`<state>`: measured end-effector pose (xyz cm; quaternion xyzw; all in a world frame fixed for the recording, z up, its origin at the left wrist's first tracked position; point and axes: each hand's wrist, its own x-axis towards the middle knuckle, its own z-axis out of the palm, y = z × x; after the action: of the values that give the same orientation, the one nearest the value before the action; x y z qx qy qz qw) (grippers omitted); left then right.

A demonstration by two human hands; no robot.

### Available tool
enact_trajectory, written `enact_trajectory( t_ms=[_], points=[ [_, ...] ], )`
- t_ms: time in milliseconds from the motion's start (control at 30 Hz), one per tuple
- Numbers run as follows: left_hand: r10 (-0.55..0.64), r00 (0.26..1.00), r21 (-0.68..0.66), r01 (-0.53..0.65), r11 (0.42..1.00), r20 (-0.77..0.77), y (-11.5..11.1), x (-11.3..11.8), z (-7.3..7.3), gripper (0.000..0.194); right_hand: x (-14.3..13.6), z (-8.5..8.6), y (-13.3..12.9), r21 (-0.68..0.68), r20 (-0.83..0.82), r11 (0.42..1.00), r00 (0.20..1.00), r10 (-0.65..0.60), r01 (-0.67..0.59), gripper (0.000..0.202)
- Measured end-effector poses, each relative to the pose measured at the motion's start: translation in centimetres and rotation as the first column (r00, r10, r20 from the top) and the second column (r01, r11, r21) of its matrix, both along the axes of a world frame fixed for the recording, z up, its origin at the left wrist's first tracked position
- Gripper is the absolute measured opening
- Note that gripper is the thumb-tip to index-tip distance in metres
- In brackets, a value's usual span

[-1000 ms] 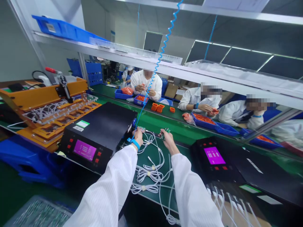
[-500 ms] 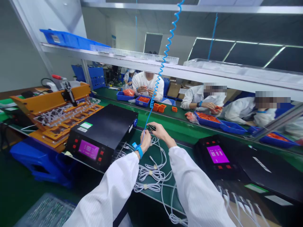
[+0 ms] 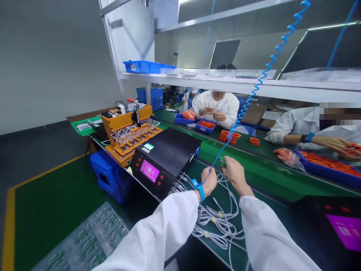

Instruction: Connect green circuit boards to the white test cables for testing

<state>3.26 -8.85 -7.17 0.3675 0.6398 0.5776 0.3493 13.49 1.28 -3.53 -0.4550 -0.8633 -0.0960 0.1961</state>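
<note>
My right hand (image 3: 235, 174) is closed on a small green board (image 3: 222, 161), which shows at its fingertips. Close beside it on the left, my left hand (image 3: 209, 181) has its fingers curled together; whatever they hold is hidden. A blue strap (image 3: 201, 192) circles my left wrist, and a blue coiled cord (image 3: 248, 101) runs down to it. Bundled white cables (image 3: 217, 222) lie on the green bench under and in front of my hands. Left of them is a black box (image 3: 169, 150) with a lit purple screen.
An orange fixture (image 3: 132, 135) stands behind the black box. At lower left, a clear tray (image 3: 81, 244) holds green boards. Another black device (image 3: 329, 226) is at right. Co-workers in white sit opposite, beside blue bins (image 3: 205, 130) of orange parts. A shelf (image 3: 197, 78) spans above.
The view has swung left, bringing the floor and tray further into sight. My right hand has moved slightly away from my left, with the green board at its fingertips.
</note>
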Motion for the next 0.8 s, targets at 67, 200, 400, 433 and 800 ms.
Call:
enact_trajectory(
  t_ms=[67,200,400,433,800],
  points=[
    [-0.042,0.999,-0.007,0.042,0.999,0.012,-0.3,0.5,-0.8,0.034,0.5,0.0,0.4,-0.045,-0.093,0.988,0.985,-0.148,0.145,0.017],
    [-0.082,0.996,0.008,0.082,0.997,0.034,0.8,1.1,-1.6,0.023,0.4,0.8,-0.3,-0.072,-0.294,0.997,0.955,-0.048,0.028,0.027],
    [-0.153,0.988,0.116,0.152,0.981,-0.001,2.4,1.3,-0.6,0.024,-1.8,3.0,-4.0,-0.077,-0.542,0.984,0.835,0.094,-0.161,0.047],
    [-0.167,0.986,0.127,0.167,0.978,-0.013,2.4,1.2,-0.4,0.026,-2.0,3.2,-4.2,-0.081,-0.568,0.984,0.819,0.083,-0.156,0.048],
    [-0.144,0.983,-0.022,0.142,0.99,-0.111,1.6,0.9,1.4,0.025,-2.5,0.9,1.0,-0.579,-0.763,0.812,0.301,-0.572,0.075,0.035]
  ],
)
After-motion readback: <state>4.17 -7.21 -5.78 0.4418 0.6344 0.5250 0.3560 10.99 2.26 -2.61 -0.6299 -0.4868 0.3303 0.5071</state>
